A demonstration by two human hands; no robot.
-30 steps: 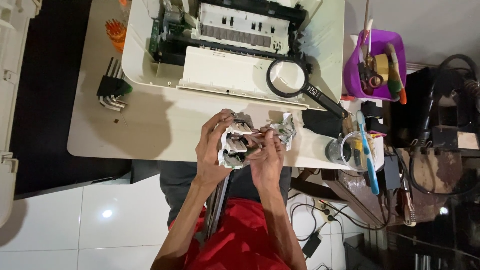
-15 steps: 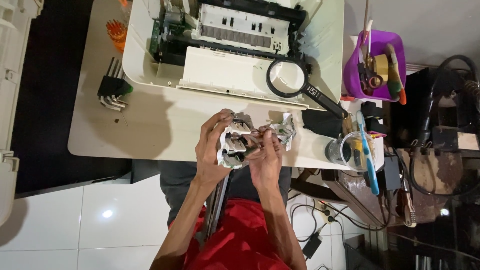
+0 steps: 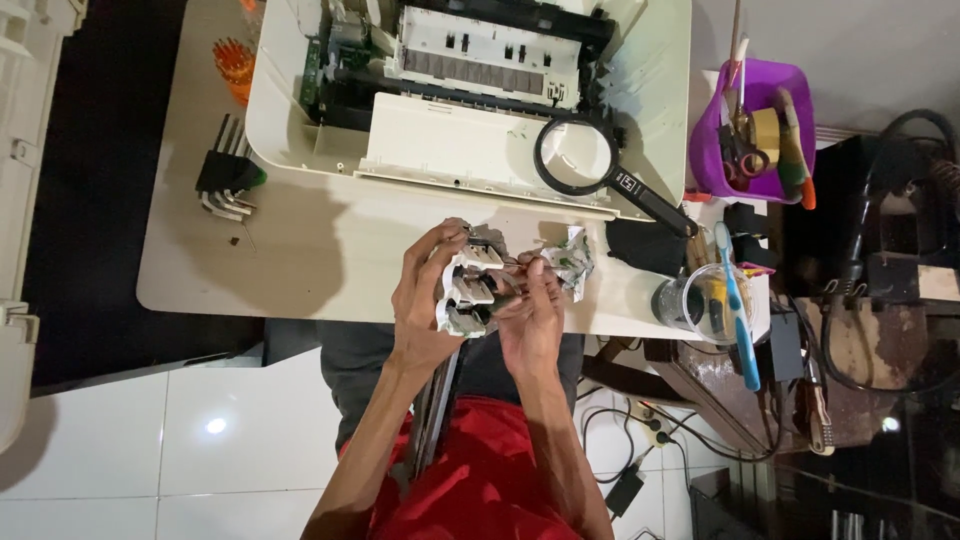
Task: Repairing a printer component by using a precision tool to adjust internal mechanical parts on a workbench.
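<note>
Fingers (image 3: 440, 245) of both hands close around a small white-and-grey printer part (image 3: 472, 288) held over the near edge of a beige table (image 3: 300, 260).

Left hand (image 3: 425, 295) wraps the part's side, fingers curled shut on it; right hand (image 3: 530, 310) pinches its other end, just beside a crumpled wipe (image 3: 570, 258). An opened printer (image 3: 470, 90) sits beyond, a black magnifying glass (image 3: 600, 165) resting on its shell. Hex keys (image 3: 228, 180) lie well apart to one side; a purple tool tub (image 3: 750, 130) and clear cup (image 3: 705, 300) stand at the other.
</note>
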